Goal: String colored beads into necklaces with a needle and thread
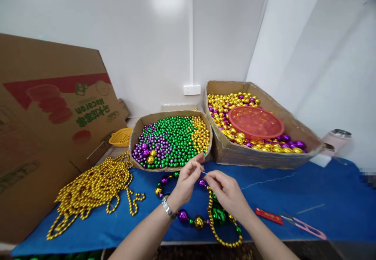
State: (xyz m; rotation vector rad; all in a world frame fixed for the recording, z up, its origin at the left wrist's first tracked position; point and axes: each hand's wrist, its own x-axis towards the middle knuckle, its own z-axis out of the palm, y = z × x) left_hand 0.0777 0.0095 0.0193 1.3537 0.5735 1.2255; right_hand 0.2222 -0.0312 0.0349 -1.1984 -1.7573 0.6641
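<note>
My left hand (188,177) and my right hand (225,191) meet above the blue cloth, both with fingers pinched on a thin pale string (203,172). A bead necklace (199,222) of purple, gold and green balls hangs and lies beneath them, partly hidden by my wrists. It includes a strand of small gold beads (216,234) that loops toward the table's front edge. Just past my left hand stands a cardboard box (170,169) of small green, purple and gold beads. A string tail (264,181) runs off to the right over the cloth.
Gold bead strands (94,185) lie heaped at left, near a yellow basket (116,139) and a large carton (53,134). A bigger bead box (252,156) holds a red bowl (255,123). Scissors (305,226), a red packet (268,215) and a pink flask (337,139) are at right.
</note>
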